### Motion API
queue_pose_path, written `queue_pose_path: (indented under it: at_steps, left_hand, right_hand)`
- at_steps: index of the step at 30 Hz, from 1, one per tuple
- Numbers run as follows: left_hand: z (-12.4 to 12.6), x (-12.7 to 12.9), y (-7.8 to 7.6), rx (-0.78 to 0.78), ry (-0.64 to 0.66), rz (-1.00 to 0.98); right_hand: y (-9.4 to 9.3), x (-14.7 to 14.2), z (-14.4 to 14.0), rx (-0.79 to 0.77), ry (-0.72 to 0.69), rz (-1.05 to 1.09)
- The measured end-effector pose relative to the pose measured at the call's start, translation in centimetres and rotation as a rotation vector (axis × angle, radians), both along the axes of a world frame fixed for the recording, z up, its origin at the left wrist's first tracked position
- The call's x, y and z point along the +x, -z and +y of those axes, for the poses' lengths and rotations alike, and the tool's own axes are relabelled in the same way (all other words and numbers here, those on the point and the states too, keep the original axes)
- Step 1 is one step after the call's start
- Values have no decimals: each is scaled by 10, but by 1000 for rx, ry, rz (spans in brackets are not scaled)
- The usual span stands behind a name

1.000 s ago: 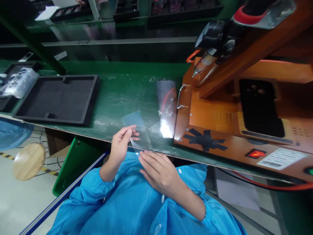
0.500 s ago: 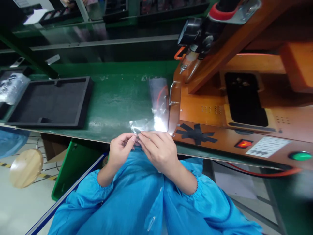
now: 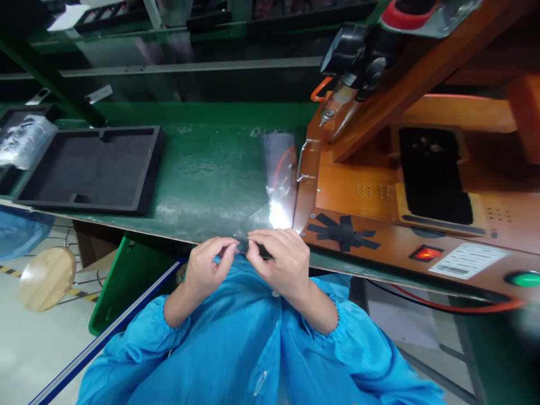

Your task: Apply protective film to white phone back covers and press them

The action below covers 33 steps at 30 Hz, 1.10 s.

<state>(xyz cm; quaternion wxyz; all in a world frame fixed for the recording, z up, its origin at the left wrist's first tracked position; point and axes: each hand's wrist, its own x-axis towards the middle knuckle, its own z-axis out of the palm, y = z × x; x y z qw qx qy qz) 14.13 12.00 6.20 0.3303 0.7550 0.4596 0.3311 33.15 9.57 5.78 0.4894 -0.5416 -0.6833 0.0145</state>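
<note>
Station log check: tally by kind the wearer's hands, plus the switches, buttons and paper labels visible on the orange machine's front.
Hands: 2, left hand and right hand
Red switch: 1
Green button: 1
White label: 1
Total: 5

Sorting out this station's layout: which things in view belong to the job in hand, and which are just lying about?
In hand:
- clear film, hard to make out, at the fingertips of the left hand and right hand
- maybe the clear plastic on the bench, nearby

Seemingly apart (neither hand touches them):
- black tray
- orange machine
- wooden stool
</note>
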Motion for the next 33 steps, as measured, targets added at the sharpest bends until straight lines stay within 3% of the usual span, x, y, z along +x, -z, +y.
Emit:
queue_pose_path:
  at_steps: [3,10,13,16,19,24,27,30,33]
  left_hand:
    - [-2,-40,12,-225,-144,76]
    - [28,-207,26,-469,-631,599]
    - [33,-233,44,-549,-724,752]
    - [30,-222,66,-583,-721,814]
    - [19,-190,72,-510,-693,828]
    - [-5,-113,40,-295,-462,648]
    - [-15,-62,21,-7,-236,353]
    - [-19,-22,17,202,-40,100]
    - [-17,0,20,176,56,27]
  right_hand:
    - [-1,6,-4,-151,-26,229]
    - [9,14,-23,-334,-50,375]
    - [14,6,-24,-387,-80,380]
    - [19,1,-24,-394,-112,365]
    - [22,1,-25,-390,-127,327]
    - [19,0,-19,-312,-103,249]
    - [15,-5,-11,-196,-70,141]
    - [12,-10,-5,-39,15,-75]
    - [13,-13,-6,69,87,-288]
